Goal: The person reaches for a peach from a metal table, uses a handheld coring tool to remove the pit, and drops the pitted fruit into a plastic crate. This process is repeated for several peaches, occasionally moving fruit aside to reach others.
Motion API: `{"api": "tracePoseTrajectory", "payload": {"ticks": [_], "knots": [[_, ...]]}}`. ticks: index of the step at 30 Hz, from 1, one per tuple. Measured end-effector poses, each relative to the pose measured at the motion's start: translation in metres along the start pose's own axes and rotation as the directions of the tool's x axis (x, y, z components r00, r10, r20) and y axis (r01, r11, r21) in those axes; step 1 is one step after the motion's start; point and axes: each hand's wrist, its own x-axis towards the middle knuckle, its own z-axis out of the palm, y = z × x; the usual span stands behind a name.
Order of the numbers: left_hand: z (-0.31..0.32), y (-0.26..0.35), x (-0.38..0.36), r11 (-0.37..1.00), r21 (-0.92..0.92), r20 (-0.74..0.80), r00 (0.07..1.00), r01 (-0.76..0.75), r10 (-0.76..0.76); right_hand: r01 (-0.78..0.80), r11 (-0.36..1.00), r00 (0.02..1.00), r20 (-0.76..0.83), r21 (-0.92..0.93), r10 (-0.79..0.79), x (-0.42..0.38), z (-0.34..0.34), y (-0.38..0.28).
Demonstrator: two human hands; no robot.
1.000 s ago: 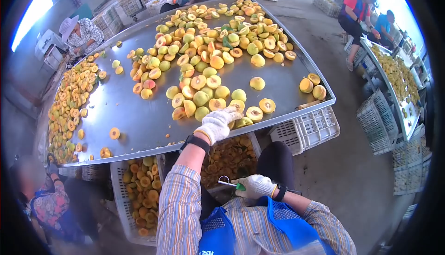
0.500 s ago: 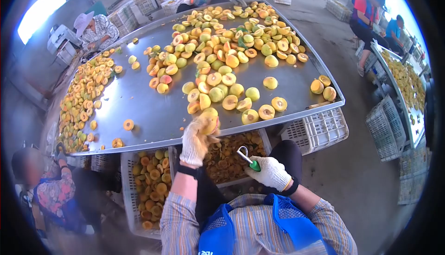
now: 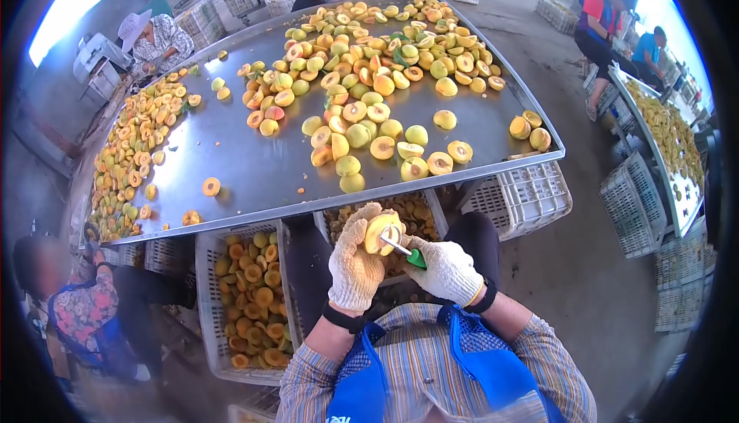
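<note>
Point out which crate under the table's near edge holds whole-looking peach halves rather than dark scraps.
The white crate left of the left hand: bright orange-yellow halves fill it. The crate behind the hands holds darker brownish bits.

Both gloved hands [image 3: 356, 261] [image 3: 449, 270] raised together, fingers curled.

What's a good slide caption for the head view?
Left hand cups a peach half while right hand works a green-handled pitting tool into it.

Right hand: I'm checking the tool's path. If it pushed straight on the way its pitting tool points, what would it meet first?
The right hand aims the pitting tool up-left, so it would first meet the peach half in the left hand; its tip seems already there.
</note>
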Motion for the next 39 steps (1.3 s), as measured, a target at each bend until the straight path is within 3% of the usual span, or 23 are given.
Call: {"api": "tracePoseTrajectory", "payload": {"ticks": [6,10,12,13,16,18,20,21,22,23,24,26,27,31,39], "knots": [[0.009,-0.004,-0.008,0.999,0.027,0.016,1.000,-0.018,0.018,0.006,0.998,1.000,0.017,-0.059,-0.005,-0.001,0.008,0.002],[0.010,-0.012,-0.013,1.000,-0.011,-0.067,0.997,0.024,-0.025,-0.055,0.994,0.994,0.102,0.090,0.046,-0.003,0.031,0.016],[0.004,-0.014,-0.012,0.995,0.078,-0.119,0.992,0.056,-0.046,0.087,0.994,0.994,0.065,0.068,-0.091,-0.003,0.034,0.026],[0.000,-0.016,-0.010,0.984,0.172,-0.183,0.983,0.036,-0.004,0.008,0.999,0.995,0.101,0.035,-0.012,0.000,0.028,0.025],[0.002,-0.017,-0.013,0.955,0.296,-0.163,0.985,0.002,0.049,0.054,0.998,0.992,0.112,0.029,-0.057,-0.001,0.028,0.031],[0.006,-0.018,-0.013,0.955,0.296,-0.170,0.983,-0.010,0.063,-0.018,0.988,0.987,0.161,0.151,-0.006,-0.008,0.039,0.029],[0.013,-0.015,-0.019,0.981,0.192,-0.144,0.990,0.033,-0.006,0.006,0.995,0.987,0.158,0.103,-0.022,-0.003,0.042,0.036],[0.010,-0.020,-0.019,0.980,0.194,-0.147,0.989,0.040,-0.011,0.082,0.996,0.993,0.080,0.047,-0.086,0.003,0.037,0.042],[0.007,-0.029,-0.019,0.923,0.372,-0.116,0.981,-0.102,0.155,0.153,0.988,0.988,0.005,-0.016,-0.153,0.008,0.033,0.046],[0.006,-0.033,-0.018,0.813,0.531,-0.050,0.949,-0.239,0.311,0.112,0.994,0.992,0.059,-0.006,-0.111,0.012,0.027,0.045],[0.008,-0.028,-0.018,0.814,0.529,-0.047,0.949,-0.240,0.310,0.111,0.994,0.992,0.056,-0.009,-0.111,0.009,0.025,0.041],[0.015,-0.016,-0.016,0.995,0.100,-0.118,0.993,0.031,-0.019,0.058,0.998,0.998,-0.002,-0.008,-0.058,0.005,0.026,0.031],[0.015,-0.015,-0.013,0.999,0.026,-0.118,0.992,0.045,-0.041,0.066,0.998,0.997,-0.029,-0.021,-0.067,0.005,0.029,0.027],[0.012,-0.015,-0.009,0.998,-0.038,-0.106,0.993,0.043,-0.047,0.098,0.983,0.995,-0.020,-0.158,-0.102,0.009,0.038,0.028],[0.017,-0.017,-0.012,0.995,-0.100,-0.066,0.998,-0.001,-0.006,0.025,0.998,0.999,-0.044,-0.063,-0.028,0.005,0.030,0.011]]}}
